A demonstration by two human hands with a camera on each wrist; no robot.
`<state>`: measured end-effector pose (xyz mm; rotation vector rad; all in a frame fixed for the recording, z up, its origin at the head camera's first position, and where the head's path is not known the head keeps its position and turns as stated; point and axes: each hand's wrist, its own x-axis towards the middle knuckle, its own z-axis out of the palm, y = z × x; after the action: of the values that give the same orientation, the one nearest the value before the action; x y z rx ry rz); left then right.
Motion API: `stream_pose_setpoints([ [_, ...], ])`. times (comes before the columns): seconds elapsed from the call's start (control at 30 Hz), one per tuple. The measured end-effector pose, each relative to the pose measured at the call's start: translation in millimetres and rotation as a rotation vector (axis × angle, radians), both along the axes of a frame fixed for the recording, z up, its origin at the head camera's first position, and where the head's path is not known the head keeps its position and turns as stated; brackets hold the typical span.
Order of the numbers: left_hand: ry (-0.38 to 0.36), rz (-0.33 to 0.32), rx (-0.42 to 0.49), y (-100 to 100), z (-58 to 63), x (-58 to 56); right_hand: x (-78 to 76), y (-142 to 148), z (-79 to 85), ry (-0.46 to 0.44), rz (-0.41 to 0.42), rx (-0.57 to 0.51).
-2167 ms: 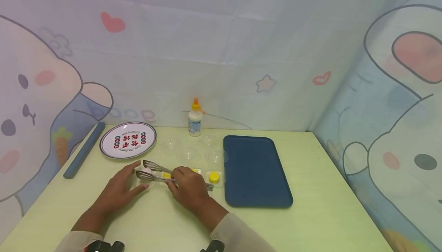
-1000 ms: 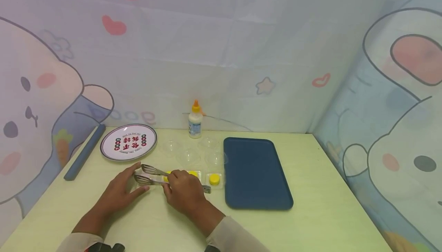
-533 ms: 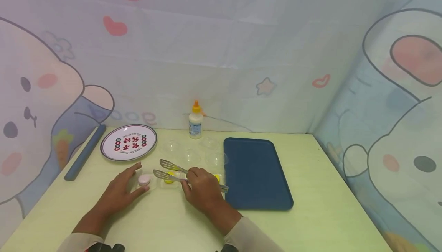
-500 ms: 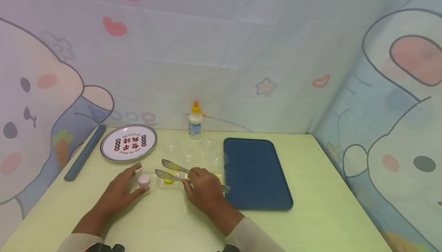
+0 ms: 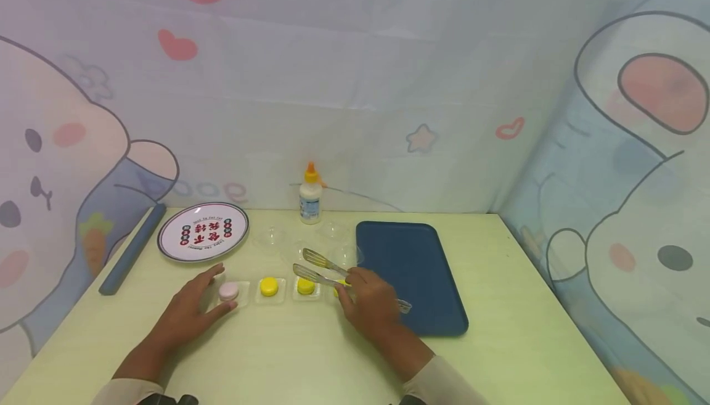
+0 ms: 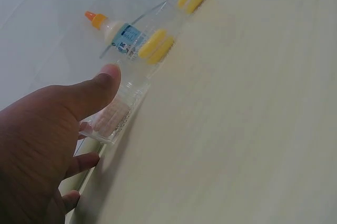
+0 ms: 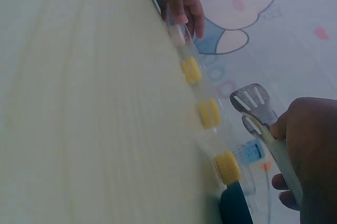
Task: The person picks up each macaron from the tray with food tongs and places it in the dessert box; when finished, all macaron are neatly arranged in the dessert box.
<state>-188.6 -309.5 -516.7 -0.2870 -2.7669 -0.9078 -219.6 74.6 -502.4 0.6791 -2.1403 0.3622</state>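
Right grip [image 5: 370,303] holds metal tongs [image 7: 280,154] with slotted, spread ends

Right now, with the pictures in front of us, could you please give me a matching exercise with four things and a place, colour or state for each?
1. tongs
2. pink disc
3. bottle
4. tray

A. standing upright, orange-tipped
B. in a clear container beside the left hand
C. dark blue and rectangular
D. gripped by the right hand

Right pairs: 1-D, 2-B, 3-A, 4-C
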Motion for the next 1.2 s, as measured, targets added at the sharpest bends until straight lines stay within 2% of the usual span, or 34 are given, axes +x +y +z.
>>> stream_pose_setpoints([
  [0.3,0.022,-0.008,-0.010,2,5.9,2.3,-7.6,59,-0.3,0.016,-0.026,-0.047],
  [0.53,0.023,-0.009,-0.013,1,5.2,1.0,-15.7,112,-10.3,0.034,-0.072,-0.074],
  [0.83,-0.001,-0.005,-0.011,0,1.7,0.4,-11.0,165,-11.7,-0.037,-0.184,-0.140],
  [1.2,-0.014,-0.002,-0.012,1,3.1,0.9,-13.6,201,-8.1,-0.127,-0.334,-0.296],
])
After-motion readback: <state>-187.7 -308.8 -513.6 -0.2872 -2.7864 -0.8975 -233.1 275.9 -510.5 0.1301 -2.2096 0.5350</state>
